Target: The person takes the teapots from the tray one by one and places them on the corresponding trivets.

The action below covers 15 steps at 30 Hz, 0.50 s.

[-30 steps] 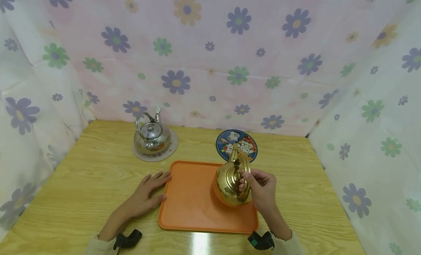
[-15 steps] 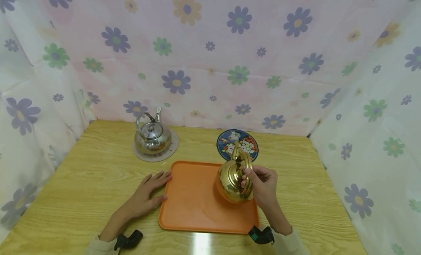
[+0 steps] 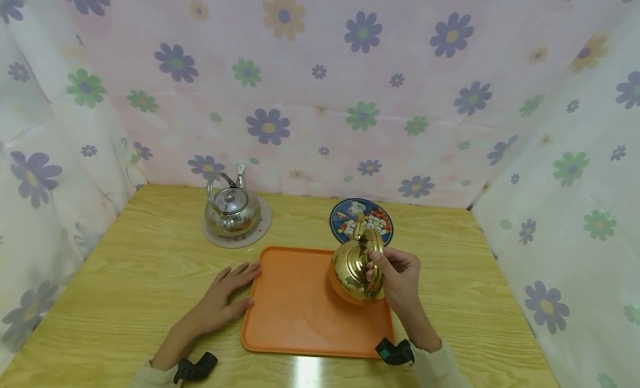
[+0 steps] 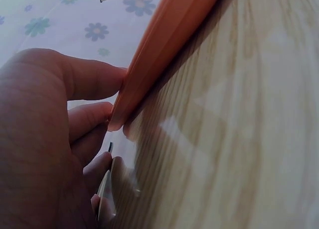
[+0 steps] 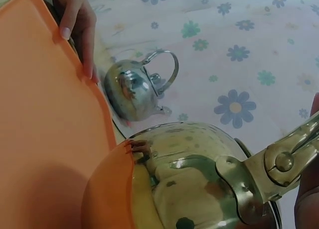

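A shiny gold kettle [image 3: 348, 271] is over the right half of an orange tray [image 3: 295, 304], its spout pointing toward the back. My right hand [image 3: 402, 279] grips the kettle's handle from the right side. In the right wrist view the gold kettle [image 5: 184, 184] fills the lower part, near the tray's surface [image 5: 45, 114]; I cannot tell if its base touches. My left hand [image 3: 220, 299] lies at the tray's left edge, fingers spread and extended, thumb and fingertips touching the rim. The left wrist view shows these fingers [image 4: 94, 79] against the tray's side [image 4: 159, 50].
Behind the left hand a silver kettle [image 3: 232, 213] stands on a pale round mat [image 3: 262, 221]. A dark blue round mat with cartoon figures [image 3: 342, 210] lies at the back, beyond the gold kettle. A flowered cloth [image 3: 310, 99] encloses the wooden table [image 3: 125, 265].
The gold kettle and my right hand have shifted very slightly to the right and toward the back. My left hand stays at the tray's edge.
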Each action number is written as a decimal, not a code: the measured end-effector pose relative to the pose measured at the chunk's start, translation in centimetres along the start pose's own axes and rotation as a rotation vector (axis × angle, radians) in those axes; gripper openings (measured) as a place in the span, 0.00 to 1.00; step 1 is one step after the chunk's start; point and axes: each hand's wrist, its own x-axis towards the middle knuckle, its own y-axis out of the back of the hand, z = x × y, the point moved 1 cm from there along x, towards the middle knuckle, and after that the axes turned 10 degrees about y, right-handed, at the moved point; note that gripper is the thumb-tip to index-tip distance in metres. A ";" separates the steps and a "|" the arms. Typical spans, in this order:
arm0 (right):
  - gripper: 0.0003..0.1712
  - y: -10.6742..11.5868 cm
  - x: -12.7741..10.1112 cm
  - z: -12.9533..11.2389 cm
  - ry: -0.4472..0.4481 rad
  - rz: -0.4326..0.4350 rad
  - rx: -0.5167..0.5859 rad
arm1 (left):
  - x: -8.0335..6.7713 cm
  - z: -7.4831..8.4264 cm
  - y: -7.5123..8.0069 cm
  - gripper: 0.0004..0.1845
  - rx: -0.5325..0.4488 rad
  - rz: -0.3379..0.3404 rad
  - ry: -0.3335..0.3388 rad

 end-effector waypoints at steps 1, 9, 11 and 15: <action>0.16 0.0 0.0 0.1 0.001 0.001 0.004 | 0.0 0.0 0.0 0.32 0.001 0.003 -0.003; 0.16 0.1 0.5 0.9 -0.011 0.045 0.008 | 0.1 0.1 0.0 0.32 0.003 0.000 -0.002; 0.15 0.2 0.5 1.0 -0.014 0.051 -0.018 | 0.0 0.1 0.0 0.32 0.006 -0.003 -0.001; 0.15 0.4 0.6 1.3 -0.034 0.066 -0.081 | 0.1 0.1 0.0 0.32 0.002 -0.008 0.004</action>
